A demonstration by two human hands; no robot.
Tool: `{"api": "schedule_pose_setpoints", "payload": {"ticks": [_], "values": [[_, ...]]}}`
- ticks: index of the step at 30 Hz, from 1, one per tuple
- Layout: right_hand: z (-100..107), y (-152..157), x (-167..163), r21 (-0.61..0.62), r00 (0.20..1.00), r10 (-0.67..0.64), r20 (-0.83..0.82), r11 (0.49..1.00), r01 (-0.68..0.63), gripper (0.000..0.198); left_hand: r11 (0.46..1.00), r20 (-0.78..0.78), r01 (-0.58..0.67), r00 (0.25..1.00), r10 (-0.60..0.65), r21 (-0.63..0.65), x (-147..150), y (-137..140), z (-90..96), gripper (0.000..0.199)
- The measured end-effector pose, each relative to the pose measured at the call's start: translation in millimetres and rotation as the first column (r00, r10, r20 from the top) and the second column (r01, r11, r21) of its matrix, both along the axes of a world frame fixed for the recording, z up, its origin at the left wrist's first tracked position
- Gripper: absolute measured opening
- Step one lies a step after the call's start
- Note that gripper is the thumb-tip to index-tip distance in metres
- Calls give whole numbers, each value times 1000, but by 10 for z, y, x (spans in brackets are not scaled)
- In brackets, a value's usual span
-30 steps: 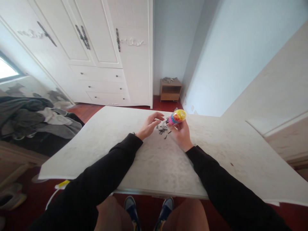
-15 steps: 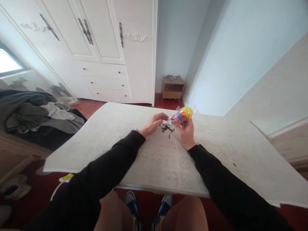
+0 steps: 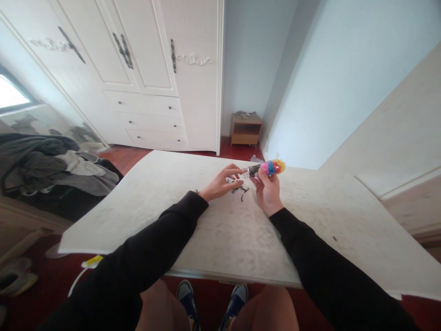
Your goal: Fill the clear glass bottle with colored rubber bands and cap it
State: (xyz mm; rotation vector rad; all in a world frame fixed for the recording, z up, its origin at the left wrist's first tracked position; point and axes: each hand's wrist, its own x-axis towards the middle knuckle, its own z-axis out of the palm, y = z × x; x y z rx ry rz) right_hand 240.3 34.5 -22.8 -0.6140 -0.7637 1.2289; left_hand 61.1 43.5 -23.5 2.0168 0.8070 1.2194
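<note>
My right hand (image 3: 268,191) is closed around a clear plastic bottle (image 3: 272,167) of small coloured bands. They lie in layers: black near the left end, then pink, blue, red and yellow. The bottle lies almost level above the table, its narrower end pointing left. My left hand (image 3: 222,182) is beside that end, thumb and fingers apart, with the fingertips close to it; I cannot tell if they touch. Below, between my hands, a loose scatter of thin black bands (image 3: 240,189) lies on the table, partly hidden by the left fingers.
The pale table (image 3: 227,243) spans the front. A crumpled clear plastic piece (image 3: 255,159) lies at its far edge. Beyond stand a white wardrobe (image 3: 148,108) and a small wooden cabinet (image 3: 245,130). Clothes (image 3: 58,168) are piled at left.
The bottle has turned from tilted up at the right to nearly level, shifting slightly right. Black bands now show gathered toward its left end. My left fingers have spread apart.
</note>
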Motion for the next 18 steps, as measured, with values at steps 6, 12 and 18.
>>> {"api": "schedule_pose_setpoints", "payload": {"ticks": [6,12,18], "values": [[65,-50,0,-31,993,119,-27,992,-120,36,994,-71,71,995,-65,86,63,-22,-38,53],[45,-5,46,-38,998,56,-4,998,-56,37,996,62,-62,996,59,56,60,12,-31,19],[50,1,42,-71,1000,22,14,997,-21,40,988,102,-134,987,127,74,32,15,-10,17]]}}
